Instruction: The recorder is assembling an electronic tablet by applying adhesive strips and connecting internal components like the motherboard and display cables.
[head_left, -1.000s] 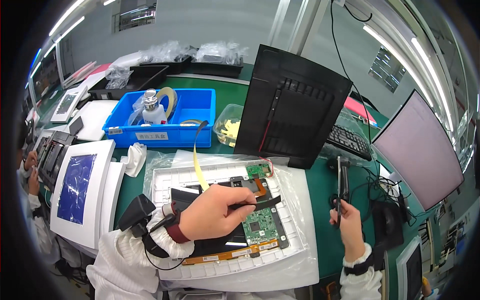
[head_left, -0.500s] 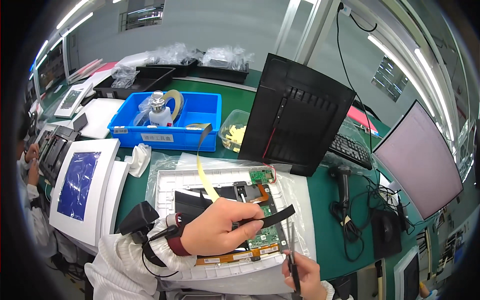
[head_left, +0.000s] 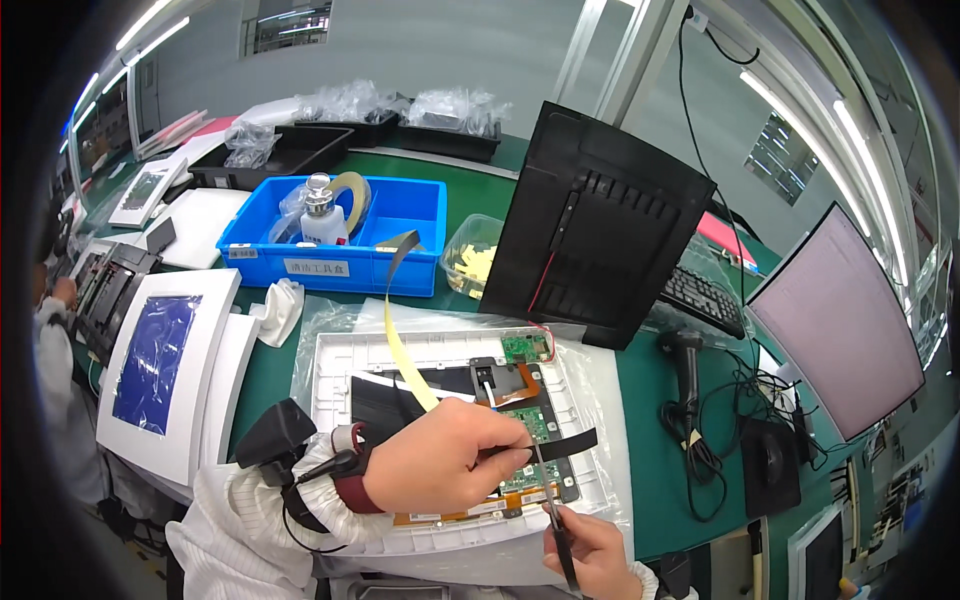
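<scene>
My left hand (head_left: 450, 455) pinches a long strip of black tape (head_left: 575, 443) between thumb and forefinger, over the opened white device housing (head_left: 345, 345). The tape's short black end sticks out to the right, while its long yellow-backed part (head_left: 400, 350) rises behind the hand and curls at the top by the blue bin. Low at the right, my right hand (head_left: 595, 560) is closed on dark-handled tweezers (head_left: 563, 545), the thin metal tips pointing up at the tape beside my left fingertips. A green circuit board (head_left: 525, 350) and an orange flat cable (head_left: 525, 385) show inside the housing.
Behind the housing stand a blue bin (head_left: 340, 278) with a bottle and tape roll, and a clear tub (head_left: 470, 262). A black panel (head_left: 600, 230) leans upright, joined by a red wire. Scanner (head_left: 682, 380), cables and monitor (head_left: 840, 320) are right; a white framed panel (head_left: 165, 370) is left.
My right hand has moved left and slightly up, bringing the tweezer tips from right of the tape to beside my left fingers. The tape's black end has tipped lower.
</scene>
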